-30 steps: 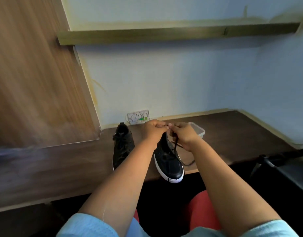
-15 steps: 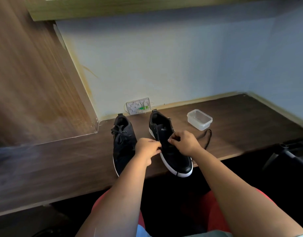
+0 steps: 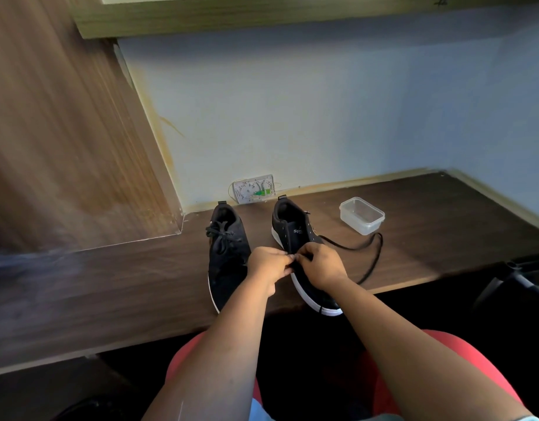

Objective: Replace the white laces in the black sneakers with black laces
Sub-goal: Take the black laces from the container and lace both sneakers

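So both sneakers are sitting on the dark wooden desk [image 3: 429, 226], toes toward the near edge. The left sneaker [image 3: 228, 256] already has a black lace tied in a bow up by the tongue, so I'd call that 1 done. The right sneaker [image 3: 295, 238] is the one being worked on, and its toe pokes out past the near edge of the desk.

The left hand [image 3: 266, 265] and right hand [image 3: 321, 264] meet right over the lower eyelets, fingertips curled in and pinched together on what looks like the black lace [image 3: 373, 256]. The exact bit they're pinching is too small to make out. The rest of that lace trails off to the right in a loose loop on the desk, running just beside a clear plastic container [image 3: 362, 215] that looks empty from here. No white laces in sight anywhere.

What could go wrong, my guess:

- Black lace on a black shoe in dim light, so it's easy to skip an eyelet or cross it the wrong way and not notice till the top.
- That long slack loop could snag the container and drag it if the lace gets yanked through fast.
- 1 end pulled much longer than the other leaves too little to tie.
- With the toe hanging off the edge, a hard tug toward the person could tip the shoe off the desk.
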{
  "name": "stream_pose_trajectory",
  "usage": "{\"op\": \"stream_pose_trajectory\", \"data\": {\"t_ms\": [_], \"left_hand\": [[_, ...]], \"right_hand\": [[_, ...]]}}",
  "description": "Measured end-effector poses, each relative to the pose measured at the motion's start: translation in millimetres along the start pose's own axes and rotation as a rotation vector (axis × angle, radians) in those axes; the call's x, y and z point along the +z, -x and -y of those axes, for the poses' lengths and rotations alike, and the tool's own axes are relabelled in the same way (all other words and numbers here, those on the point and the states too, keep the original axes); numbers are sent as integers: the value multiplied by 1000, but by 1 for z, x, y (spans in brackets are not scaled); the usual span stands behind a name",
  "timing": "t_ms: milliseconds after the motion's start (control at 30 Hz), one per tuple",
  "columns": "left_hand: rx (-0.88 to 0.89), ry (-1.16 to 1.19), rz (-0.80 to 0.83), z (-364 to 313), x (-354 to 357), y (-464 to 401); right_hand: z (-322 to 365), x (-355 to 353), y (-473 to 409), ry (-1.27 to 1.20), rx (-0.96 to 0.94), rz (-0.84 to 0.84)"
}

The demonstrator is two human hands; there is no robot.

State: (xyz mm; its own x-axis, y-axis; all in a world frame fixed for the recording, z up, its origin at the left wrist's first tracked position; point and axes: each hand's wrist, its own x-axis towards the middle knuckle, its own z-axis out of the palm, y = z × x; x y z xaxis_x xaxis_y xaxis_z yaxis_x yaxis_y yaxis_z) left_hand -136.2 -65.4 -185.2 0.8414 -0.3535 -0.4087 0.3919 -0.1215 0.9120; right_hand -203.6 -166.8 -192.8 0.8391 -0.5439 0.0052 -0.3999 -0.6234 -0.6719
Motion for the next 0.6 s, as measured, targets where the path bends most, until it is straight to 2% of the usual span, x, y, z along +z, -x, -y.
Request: {"op": "stream_pose_trajectory", "data": {"t_ms": [233, 333, 600], "left_hand": [[-48, 39, 4, -3, -1, 1], [-51, 41, 12, -1, -4, 1], [155, -323, -88, 5, -4, 2]], "right_hand": [[-4, 1, 0, -14, 12, -24], [-5, -2, 0, -32, -5, 15], [-8, -11, -2, 34, -77, 130]]}}
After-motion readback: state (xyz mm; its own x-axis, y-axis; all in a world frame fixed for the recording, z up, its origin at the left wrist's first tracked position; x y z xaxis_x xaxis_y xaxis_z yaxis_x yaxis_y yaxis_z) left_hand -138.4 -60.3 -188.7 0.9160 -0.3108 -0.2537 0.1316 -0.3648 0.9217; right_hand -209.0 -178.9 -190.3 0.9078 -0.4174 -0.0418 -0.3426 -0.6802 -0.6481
